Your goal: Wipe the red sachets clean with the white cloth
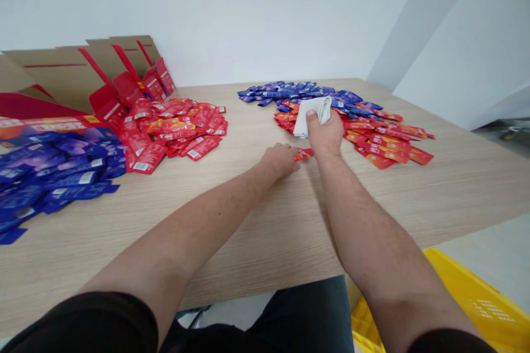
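My right hand [327, 133] grips a folded white cloth [308, 116], held over the near left part of a pile of red and orange packets [385, 140]. Just left of it, my left hand [281, 160] is closed on a small red packet [304, 154] low over the table, its end sticking out past the fingers. Behind the cloth lies a spread of blue packets [290, 90]. Another heap of red packets [178, 127] is left of my hands, with a blue heap [62, 165] farther left.
Open red cardboard boxes [124, 74] with brown insides stand at the back left of the wooden table [248, 242]. A yellow crate [467, 287] is below the table's front edge at the right. A white wall rises behind.
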`<state>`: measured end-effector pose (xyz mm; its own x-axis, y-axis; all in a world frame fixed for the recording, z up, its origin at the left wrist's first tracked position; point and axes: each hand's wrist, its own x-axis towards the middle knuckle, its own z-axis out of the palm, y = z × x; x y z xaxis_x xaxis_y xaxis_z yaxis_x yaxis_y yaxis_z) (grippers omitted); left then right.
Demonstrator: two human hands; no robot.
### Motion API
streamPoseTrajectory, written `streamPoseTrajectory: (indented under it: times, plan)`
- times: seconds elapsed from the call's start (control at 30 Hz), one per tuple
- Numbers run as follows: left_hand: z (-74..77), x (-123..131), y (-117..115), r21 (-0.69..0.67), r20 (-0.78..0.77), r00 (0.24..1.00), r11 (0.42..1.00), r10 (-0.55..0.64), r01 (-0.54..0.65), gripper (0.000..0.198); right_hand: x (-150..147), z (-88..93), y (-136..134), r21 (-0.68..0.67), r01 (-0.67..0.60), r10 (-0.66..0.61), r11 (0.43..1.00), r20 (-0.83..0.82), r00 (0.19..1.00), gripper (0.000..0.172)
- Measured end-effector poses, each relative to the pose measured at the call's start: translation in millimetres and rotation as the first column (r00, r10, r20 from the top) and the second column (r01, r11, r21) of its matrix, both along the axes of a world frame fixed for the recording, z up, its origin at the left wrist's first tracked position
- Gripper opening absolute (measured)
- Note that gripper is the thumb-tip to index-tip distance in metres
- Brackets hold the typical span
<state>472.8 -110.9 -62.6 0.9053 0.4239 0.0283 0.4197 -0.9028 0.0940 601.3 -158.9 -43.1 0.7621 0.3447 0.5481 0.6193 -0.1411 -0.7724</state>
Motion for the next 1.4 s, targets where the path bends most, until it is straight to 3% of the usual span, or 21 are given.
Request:
streamPoseTrajectory:
  times: [0.13, 0.3, 0.4, 0.5, 0.6, 0.7, 0.8, 0.9, 1.03, 1.2, 1.4]
  plan:
    - [4.4, -14, -5, 0.052, -0.058, 0.997, 0.998, -0.044, 0.047, 0.032, -2, 2.2, 0, 0.013, -0.031, 0.032, 0.999, -0.018, 0.999, 0.034]
    - [12.9, -71, -12, 0.085, -0.095, 0.994, 0.995, -0.045, 0.053, 0.032, -5, 2.5, 1, 0.035, -0.075, 0.075, 0.997, 0.000, 0.997, 0.033]
    - [17.3, -111, -13, 0.057, -0.080, 0.989, 0.991, 0.126, -0.122, 0.030, -9, 0.4, 1, 0.043, -0.086, 0.087, 0.995, -0.022, 0.996, 0.034]
    - [22.3, -148, -10, -0.028, -0.049, 0.951, 0.952, 0.305, -0.306, 0.030, -19, -4.1, -2, 0.025, -0.126, 0.128, 0.992, -0.065, 0.990, 0.037]
    - [25.4, -177, -2, -0.167, 0.069, 0.914, 0.908, 0.400, -0.385, 0.023, -38, -8.7, -8, -0.038, -0.207, 0.201, 0.978, -0.122, 0.972, 0.040]
    - [22.4, -197, 10, -0.344, 0.264, 0.812, 0.838, 0.520, -0.425, 0.013, -65, -10.4, -12, -0.088, -0.285, 0.272, 0.954, -0.142, 0.952, 0.041]
    - [14.7, -207, 23, -0.458, 0.382, 0.684, 0.770, 0.622, -0.444, 0.012, -92, -8.5, -11, -0.131, -0.371, 0.353, 0.919, -0.143, 0.925, 0.040]
    - [6.9, -213, 33, -0.553, 0.382, 0.612, 0.702, 0.692, -0.448, 0.012, -113, -4.1, -5, -0.175, -0.432, 0.412, 0.885, -0.138, 0.901, 0.039]
    - [-0.7, -216, 40, -0.680, 0.319, 0.577, 0.605, 0.752, -0.414, 0.016, -128, -0.4, 8, -0.147, -0.493, 0.471, 0.857, -0.161, 0.867, 0.043]
    - [-13.5, -215, 43, -0.841, 0.281, 0.529, 0.471, 0.801, -0.267, 0.014, -133, -10.0, 15, -0.115, -0.581, 0.545, 0.806, -0.237, 0.804, 0.044]
    - [-22.4, -212, 46, -0.882, 0.281, 0.540, 0.436, 0.793, -0.180, 0.011, -139, -19.3, 2, -0.267, -0.624, 0.583, 0.735, -0.222, 0.781, 0.039]
